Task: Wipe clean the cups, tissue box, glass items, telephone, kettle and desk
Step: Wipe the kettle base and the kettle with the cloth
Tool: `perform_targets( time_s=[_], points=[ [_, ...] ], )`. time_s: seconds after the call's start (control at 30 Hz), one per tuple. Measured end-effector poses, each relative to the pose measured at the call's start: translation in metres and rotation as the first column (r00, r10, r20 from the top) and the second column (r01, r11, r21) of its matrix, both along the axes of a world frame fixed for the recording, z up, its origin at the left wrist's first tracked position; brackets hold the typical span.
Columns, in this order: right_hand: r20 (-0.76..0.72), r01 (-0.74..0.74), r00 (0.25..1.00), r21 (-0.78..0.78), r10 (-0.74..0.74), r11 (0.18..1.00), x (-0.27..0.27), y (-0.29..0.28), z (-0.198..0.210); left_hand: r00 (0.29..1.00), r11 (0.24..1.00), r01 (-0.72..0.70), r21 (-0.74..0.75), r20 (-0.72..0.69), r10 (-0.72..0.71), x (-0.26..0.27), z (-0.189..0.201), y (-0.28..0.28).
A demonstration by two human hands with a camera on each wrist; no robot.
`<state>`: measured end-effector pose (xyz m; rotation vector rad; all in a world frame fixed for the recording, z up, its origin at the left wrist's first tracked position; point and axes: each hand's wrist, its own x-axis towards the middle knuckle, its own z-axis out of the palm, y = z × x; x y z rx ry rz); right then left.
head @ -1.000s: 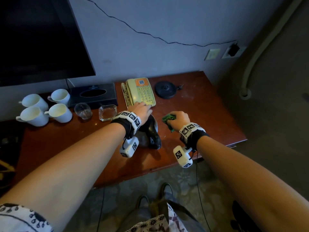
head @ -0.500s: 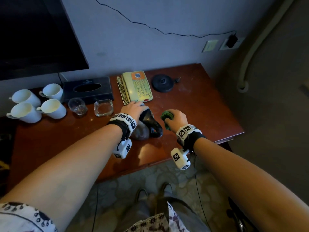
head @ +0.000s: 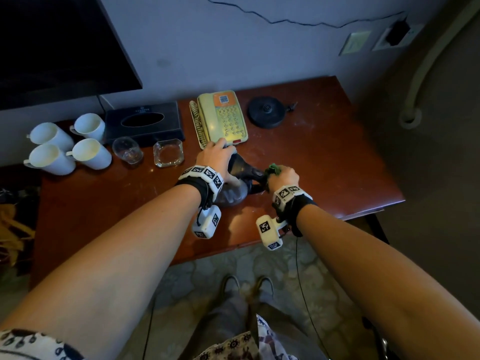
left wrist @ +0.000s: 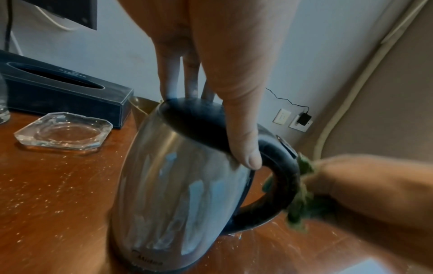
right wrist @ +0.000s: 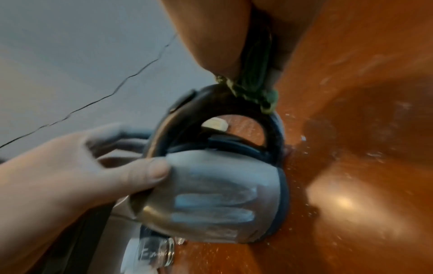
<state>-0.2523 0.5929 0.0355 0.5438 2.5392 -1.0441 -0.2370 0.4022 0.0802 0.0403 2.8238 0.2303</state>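
A steel kettle (left wrist: 178, 185) with a black lid and handle stands on the red-brown desk (head: 324, 162), off its base. My left hand (head: 217, 158) grips the kettle's top from above, thumb (left wrist: 246, 148) on the near side and fingers over the far edge. My right hand (head: 283, 176) holds a bunched green cloth (head: 274, 169) against the black handle (left wrist: 281, 178). In the right wrist view the cloth (right wrist: 255, 92) sits on the handle's upper curve. A beige telephone (head: 220, 118) lies just behind the left hand.
Several white cups (head: 88, 152), a glass tumbler (head: 127, 152), a glass ashtray (head: 168, 153) and a dark tissue box (head: 142, 123) line the desk's left back. The black kettle base (head: 266, 111) sits at the back right. A screen (head: 52, 42) hangs upper left. Dust specks cover the desk.
My right hand has moved left with the cloth onto the kettle's handle. The left hand stays on the kettle's top. The head view has shifted a little.
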Motion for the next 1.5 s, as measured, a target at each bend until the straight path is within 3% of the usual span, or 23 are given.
perform_targets(
  time_s=[0.13, 0.33, 0.4, 0.5, 0.57, 0.67, 0.9, 1.0, 1.07, 1.13, 1.2, 1.33, 1.5],
  points=[
    [0.207, -0.011, 0.977, -0.144, 0.041, 0.989, 0.006, 0.019, -0.035, 0.999, 0.999, -0.037, 0.001, 0.02, 0.037, 0.001, 0.001, 0.003],
    [0.241, 0.064, 0.97, -0.203, -0.013, 0.977, -0.013, 0.018, -0.016, 0.996, 0.996, -0.083, -0.028, 0.024, 0.083, -0.002, 0.003, 0.017],
    [0.202, 0.102, 0.977, -0.188, -0.064, 0.977, -0.015, 0.02, -0.002, 0.995, 0.995, -0.096, -0.03, 0.019, 0.097, -0.003, 0.003, 0.02],
    [0.105, 0.043, 0.994, -0.17, -0.025, 0.985, -0.008, 0.019, 0.012, 0.993, 0.993, -0.115, -0.038, 0.019, 0.116, -0.004, 0.001, 0.021],
    [-0.05, -0.072, 0.997, -0.176, 0.064, 0.982, 0.0, 0.017, 0.014, 0.992, 0.992, -0.12, -0.044, 0.02, 0.121, -0.005, 0.001, 0.021],
    [-0.268, -0.248, 0.941, -0.123, 0.209, 0.961, 0.009, 0.015, 0.012, 0.992, 0.992, -0.119, -0.052, 0.026, 0.12, -0.007, 0.002, 0.022],
    [-0.302, -0.322, 0.912, -0.108, 0.278, 0.941, -0.01, -0.008, -0.012, 0.992, 0.991, -0.127, -0.052, 0.019, 0.128, -0.006, 0.001, 0.022],
    [-0.47, -0.497, 0.76, 0.026, 0.449, 0.868, -0.001, -0.024, -0.017, 0.99, 0.989, -0.141, -0.042, 0.004, 0.142, -0.005, 0.0, 0.022],
    [-0.53, -0.56, 0.646, 0.16, 0.549, 0.813, 0.011, -0.014, -0.028, 0.989, 0.988, -0.15, -0.034, -0.002, 0.15, -0.005, -0.001, 0.022],
    [-0.565, -0.601, 0.575, 0.197, 0.591, 0.774, 0.024, 0.002, -0.035, 0.989, 0.989, -0.145, -0.041, 0.0, 0.145, -0.005, -0.002, 0.023],
    [-0.569, -0.609, 0.601, 0.128, 0.561, 0.783, 0.031, 0.007, -0.036, 0.989, 0.988, -0.146, -0.04, 0.004, 0.147, -0.005, -0.001, 0.022],
    [-0.451, -0.463, 0.789, 0.012, 0.418, 0.886, 0.018, -0.01, -0.025, 0.988, 0.988, -0.156, -0.021, -0.004, 0.156, -0.003, -0.001, 0.022],
    [-0.39, -0.396, 0.857, -0.078, 0.337, 0.915, -0.002, -0.016, -0.018, 0.984, 0.983, -0.18, -0.025, -0.025, 0.179, 0.0, -0.002, 0.025]
  ],
)
